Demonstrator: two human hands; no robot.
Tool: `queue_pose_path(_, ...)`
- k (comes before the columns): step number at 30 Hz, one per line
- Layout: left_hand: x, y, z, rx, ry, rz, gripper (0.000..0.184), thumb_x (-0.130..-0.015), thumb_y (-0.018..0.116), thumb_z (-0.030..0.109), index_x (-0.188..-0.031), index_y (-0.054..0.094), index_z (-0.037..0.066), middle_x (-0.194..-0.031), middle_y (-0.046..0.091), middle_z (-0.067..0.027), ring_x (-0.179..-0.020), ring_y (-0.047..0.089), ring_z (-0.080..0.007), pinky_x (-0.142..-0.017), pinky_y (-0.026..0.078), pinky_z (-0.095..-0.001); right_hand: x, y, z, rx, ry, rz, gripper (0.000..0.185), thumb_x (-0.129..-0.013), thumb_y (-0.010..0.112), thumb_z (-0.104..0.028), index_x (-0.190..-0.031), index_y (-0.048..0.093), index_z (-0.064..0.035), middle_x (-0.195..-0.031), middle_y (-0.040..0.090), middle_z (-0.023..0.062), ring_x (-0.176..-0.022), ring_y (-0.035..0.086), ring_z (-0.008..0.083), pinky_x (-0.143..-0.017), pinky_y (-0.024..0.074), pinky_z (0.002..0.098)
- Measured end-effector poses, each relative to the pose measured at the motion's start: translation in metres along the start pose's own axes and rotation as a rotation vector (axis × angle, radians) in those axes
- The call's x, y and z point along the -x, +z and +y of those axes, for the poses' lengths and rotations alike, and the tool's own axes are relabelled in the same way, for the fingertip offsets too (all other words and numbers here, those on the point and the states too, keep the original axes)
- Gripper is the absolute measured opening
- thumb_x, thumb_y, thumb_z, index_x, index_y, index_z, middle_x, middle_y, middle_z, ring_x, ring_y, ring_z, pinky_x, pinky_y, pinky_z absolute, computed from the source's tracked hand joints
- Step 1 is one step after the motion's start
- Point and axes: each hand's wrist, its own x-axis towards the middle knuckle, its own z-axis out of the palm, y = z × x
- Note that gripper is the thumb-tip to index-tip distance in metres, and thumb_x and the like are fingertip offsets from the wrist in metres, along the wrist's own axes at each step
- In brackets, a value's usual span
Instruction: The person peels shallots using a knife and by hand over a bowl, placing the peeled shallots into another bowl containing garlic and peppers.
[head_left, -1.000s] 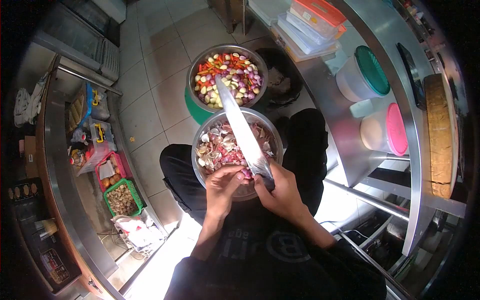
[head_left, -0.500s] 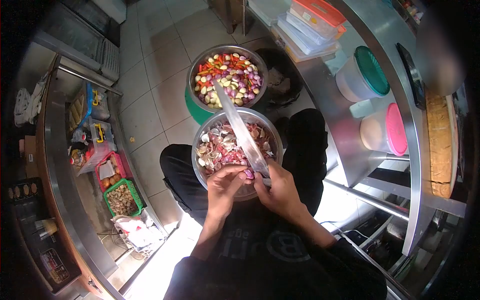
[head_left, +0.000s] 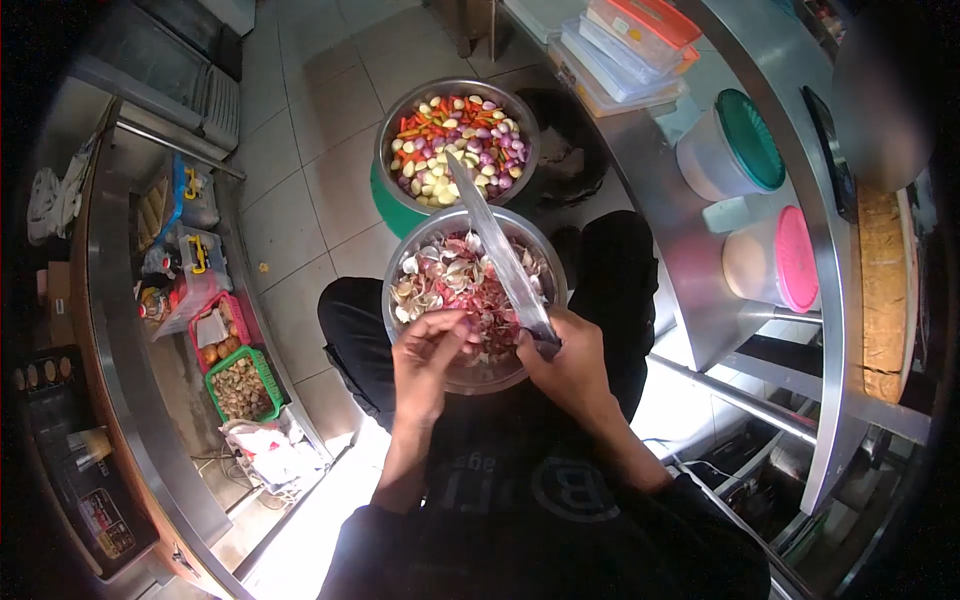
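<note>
My right hand (head_left: 568, 362) is closed round the handle of a large knife (head_left: 497, 250), its blade pointing up and away over both bowls. To its left, my left hand (head_left: 425, 362) pinches a small purple shallot (head_left: 471, 325), mostly hidden by the fingertips and a little blurred. Both hands are above the near edge of a metal bowl (head_left: 556, 270) filled with papery shallot and garlic skins (head_left: 455, 275). Beyond it, a second metal bowl (head_left: 384, 150) contains peeled shallots (head_left: 490, 155), garlic cloves and red and orange chillies (head_left: 425, 122).
The far bowl rests on something green (head_left: 392, 208). At left, a shelf carries a green basket (head_left: 276, 395) of garlic and a pink basket (head_left: 243, 330). The steel counter at right bears a green-lidded tub (head_left: 715, 150), a pink-lidded tub (head_left: 765, 258) and stacked plastic boxes (head_left: 620, 65).
My left hand has drawn away leftward from the knife with the shallot, so the hands are farther apart. The knife has swung slightly right and stays in my right hand.
</note>
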Motion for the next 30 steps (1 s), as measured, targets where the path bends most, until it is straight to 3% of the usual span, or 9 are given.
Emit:
queue_pose_path(1, -0.006, -0.008, 0.004, -0.064, 0.03, 0.016, 0.02, -0.1, 0.07, -0.004, -0.12, 0.073, -0.004, -0.106, 0.076, -0.0077, -0.098, 0.071, -0.0133, -0.083, 0.056, -0.0279, -0.001, -0.002, 0.004, 0.077, 0.017, -0.03, 0.014, -0.09, 0.078, -0.007, -0.097, 0.074, 0.0046, -0.084, 0.075, 0.0183, -0.076, 0.076, 0.0265, -0.07, 0.0574, 0.0361)
queue_pose_path(4, -0.031, -0.021, 0.025, -0.302, 0.103, 0.063, 0.016, -0.099, 0.071, -0.001, -0.115, 0.075, -0.003, -0.11, 0.076, -0.0095, -0.097, 0.071, -0.0155, -0.092, 0.056, -0.0311, 0.004, 0.005, 0.024, 0.022, 0.153, -0.056, 0.021, -0.09, 0.083, -0.013, -0.098, 0.075, 0.0052, -0.087, 0.079, 0.0183, -0.079, 0.078, 0.0219, -0.072, 0.0589, 0.0331)
queue_pose_path(7, -0.078, -0.012, 0.056, -0.473, 0.17, -0.003, 0.018, -0.097, 0.076, 0.004, -0.114, 0.076, -0.003, -0.108, 0.077, -0.0083, -0.097, 0.072, -0.0146, -0.091, 0.057, -0.0294, 0.0, 0.0, 0.02, -0.018, 0.302, -0.133, 0.031, -0.091, 0.081, -0.017, -0.112, 0.075, 0.0057, -0.096, 0.079, 0.0238, -0.087, 0.08, 0.0338, -0.076, 0.0611, 0.0399)
queue_pose_path(14, -0.225, 0.031, 0.056, -0.926, 0.52, -0.031, 0.026, -0.094, 0.082, 0.018, -0.11, 0.077, -0.001, -0.101, 0.08, -0.0113, -0.085, 0.075, -0.0167, -0.079, 0.06, -0.031, 0.002, 0.007, 0.024, -0.119, 0.338, -0.073, 0.035, -0.091, 0.082, -0.016, -0.115, 0.072, 0.0077, -0.098, 0.08, 0.0221, -0.092, 0.08, 0.0286, -0.081, 0.0613, 0.0393)
queue_pose_path(18, -0.211, 0.033, 0.048, -1.051, 0.723, 0.035, 0.027, -0.096, 0.079, 0.022, -0.109, 0.076, -0.001, -0.102, 0.08, -0.015, -0.084, 0.076, -0.0202, -0.075, 0.061, -0.0356, 0.003, 0.004, 0.032, -0.162, 0.287, -0.035, 0.036, -0.092, 0.081, -0.017, -0.116, 0.071, 0.0079, -0.099, 0.079, 0.023, -0.095, 0.08, 0.0283, -0.085, 0.0603, 0.0389)
queue_pose_path(21, -0.137, 0.027, 0.057, -1.043, 0.383, -0.163, 0.021, -0.095, 0.077, 0.017, -0.106, 0.076, -0.001, -0.096, 0.079, -0.0131, -0.082, 0.075, -0.0236, -0.075, 0.06, -0.0367, 0.0, 0.0, 0.031, -0.187, 0.359, -0.028, 0.035, -0.093, 0.08, -0.016, -0.116, 0.07, 0.008, -0.099, 0.079, 0.0231, -0.095, 0.08, 0.0293, -0.085, 0.0598, 0.039)
queue_pose_path(24, -0.081, 0.014, 0.039, -1.148, 0.008, -0.434, 0.02, -0.095, 0.075, 0.013, -0.11, 0.076, 0.0, -0.102, 0.077, -0.0163, -0.091, 0.075, -0.0301, -0.087, 0.06, -0.042, -0.004, -0.001, 0.029, -0.213, 0.413, -0.041, 0.034, -0.093, 0.078, -0.016, -0.116, 0.07, 0.0077, -0.099, 0.079, 0.0238, -0.095, 0.08, 0.0308, -0.084, 0.0596, 0.0394)
queue_pose_path(26, -0.058, -0.004, -0.005, -1.386, 0.188, -0.474, 0.036, -0.091, 0.075, 0.009, -0.127, 0.07, 0.003, -0.125, 0.07, -0.0195, -0.117, 0.068, -0.0355, -0.104, 0.055, -0.0483, -0.005, 0.001, 0.031, -0.223, 0.407, -0.054, 0.033, -0.094, 0.078, -0.017, -0.115, 0.07, 0.0076, -0.098, 0.078, 0.0243, -0.094, 0.08, 0.0316, -0.083, 0.0596, 0.0397)
queue_pose_path(30, -0.048, -0.014, -0.043, -1.595, 0.363, -0.47, 0.058, -0.086, 0.076, 0.007, -0.142, 0.061, 0.008, -0.145, 0.056, -0.0197, -0.137, 0.053, -0.0396, -0.116, 0.046, -0.0515, -0.007, 0.001, 0.031, -0.168, 0.333, -0.05, 0.032, -0.094, 0.077, -0.018, -0.112, 0.069, 0.0073, -0.097, 0.078, 0.0256, -0.093, 0.08, 0.0333, -0.081, 0.0596, 0.0403)
